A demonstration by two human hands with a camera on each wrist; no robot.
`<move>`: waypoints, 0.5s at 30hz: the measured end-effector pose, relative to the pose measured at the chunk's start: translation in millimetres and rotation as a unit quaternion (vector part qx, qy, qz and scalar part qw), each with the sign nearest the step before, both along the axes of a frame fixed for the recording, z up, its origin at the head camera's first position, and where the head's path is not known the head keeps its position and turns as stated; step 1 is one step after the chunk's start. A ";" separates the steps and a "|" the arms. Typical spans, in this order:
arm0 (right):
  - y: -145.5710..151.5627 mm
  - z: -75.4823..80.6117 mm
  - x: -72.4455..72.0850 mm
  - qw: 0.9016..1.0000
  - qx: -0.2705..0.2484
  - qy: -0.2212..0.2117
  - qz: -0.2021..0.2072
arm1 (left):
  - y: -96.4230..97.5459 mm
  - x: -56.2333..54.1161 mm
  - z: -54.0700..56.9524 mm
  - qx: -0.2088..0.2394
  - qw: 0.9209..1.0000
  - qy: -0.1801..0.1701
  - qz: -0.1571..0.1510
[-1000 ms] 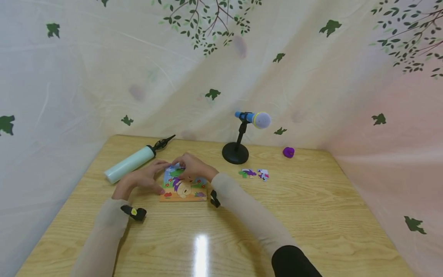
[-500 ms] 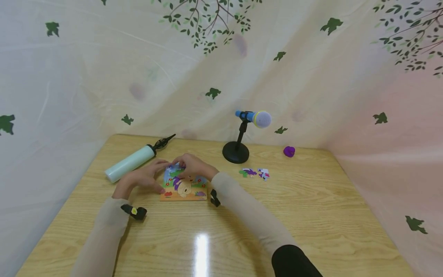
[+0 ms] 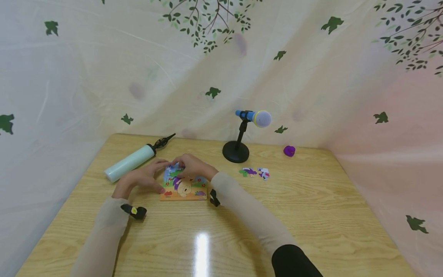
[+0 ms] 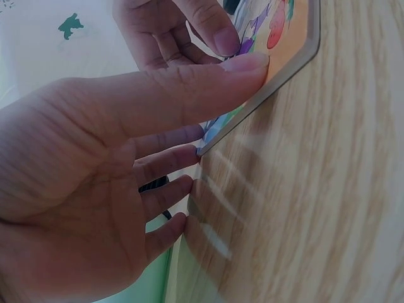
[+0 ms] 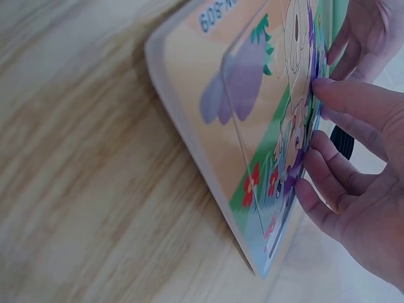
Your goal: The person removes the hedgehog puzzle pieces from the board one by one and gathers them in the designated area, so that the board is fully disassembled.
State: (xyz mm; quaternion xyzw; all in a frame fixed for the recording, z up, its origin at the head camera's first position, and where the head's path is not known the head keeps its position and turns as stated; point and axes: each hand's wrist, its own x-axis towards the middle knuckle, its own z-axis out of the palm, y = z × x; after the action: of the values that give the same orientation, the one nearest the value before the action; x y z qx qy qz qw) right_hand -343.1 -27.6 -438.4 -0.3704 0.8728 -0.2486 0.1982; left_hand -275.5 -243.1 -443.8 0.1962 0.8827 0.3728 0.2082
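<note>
A colourful jigsaw puzzle board (image 3: 183,195) with a cartoon figure lies flat on the wooden table, left of centre. My left hand (image 3: 143,179) is at its left side. In the left wrist view the thumb (image 4: 246,69) rests on the printed surface near the edge, with the straight fingers at the board's side. My right hand (image 3: 195,167) reaches over the upper part of the board. Its bent fingers and thumb (image 5: 334,91) are spread about a puzzle piece there, mostly covered by the hand. Two loose puzzle pieces, one green and purple (image 3: 248,172), one white and purple (image 3: 263,174), lie to the right.
Behind the left hand lies a pale green hand pump (image 3: 129,163) with a black nozzle. A blue toy microphone (image 3: 254,117) on a black stand (image 3: 235,152) stands at the back. A small purple object (image 3: 289,151) is at the back right. A leaf-printed cloth hangs behind.
Both hands keep nearly the same pose at the board. The loose pieces stay put, and the head view shifts only slightly.
</note>
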 end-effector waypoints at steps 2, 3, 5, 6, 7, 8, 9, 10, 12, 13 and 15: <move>0.3 0.1 0.6 1.000 0.003 0.002 -0.001 | 0.1 -0.1 0.0 0.001 1.000 -0.001 0.000; 0.4 0.1 1.0 1.000 0.005 0.003 -0.001 | 0.1 -0.1 0.0 0.001 1.000 -0.001 0.000; 0.6 0.2 1.9 1.000 0.007 0.005 -0.001 | 0.1 0.0 -0.1 -0.002 1.000 -0.001 0.001; 0.9 0.2 2.2 1.000 0.008 0.006 0.000 | 0.0 0.0 -0.1 -0.002 1.000 0.000 0.001; 1.3 0.2 2.4 1.000 0.010 0.007 -0.001 | 0.1 0.0 -0.1 -0.003 1.000 0.000 0.001; 1.8 0.3 2.6 1.000 0.009 0.006 -0.002 | 0.1 0.1 -0.1 -0.003 1.000 0.001 0.000; 2.5 0.3 2.5 1.000 0.009 0.006 -0.001 | 0.2 0.2 -0.1 -0.004 1.000 0.002 0.000; 3.4 0.4 2.4 1.000 0.008 0.005 -0.001 | 0.1 0.2 -0.1 -0.005 1.000 0.002 0.000; 6.1 0.9 1.8 1.000 0.003 0.004 0.000 | 0.2 0.4 0.4 -0.005 1.000 0.002 0.000; 7.8 1.7 1.4 1.000 0.001 0.007 0.001 | 0.2 0.5 0.7 -0.005 1.000 0.003 0.000; 11.9 3.5 0.6 1.000 -0.003 0.016 0.006 | 0.2 0.6 0.7 -0.004 1.000 0.002 0.001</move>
State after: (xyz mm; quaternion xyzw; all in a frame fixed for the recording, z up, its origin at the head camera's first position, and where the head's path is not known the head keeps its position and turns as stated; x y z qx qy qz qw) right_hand -342.5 -15.7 -434.9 -0.3803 0.8729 -0.2437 0.1843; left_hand -274.9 -242.9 -443.0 0.1951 0.8847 0.3694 0.2067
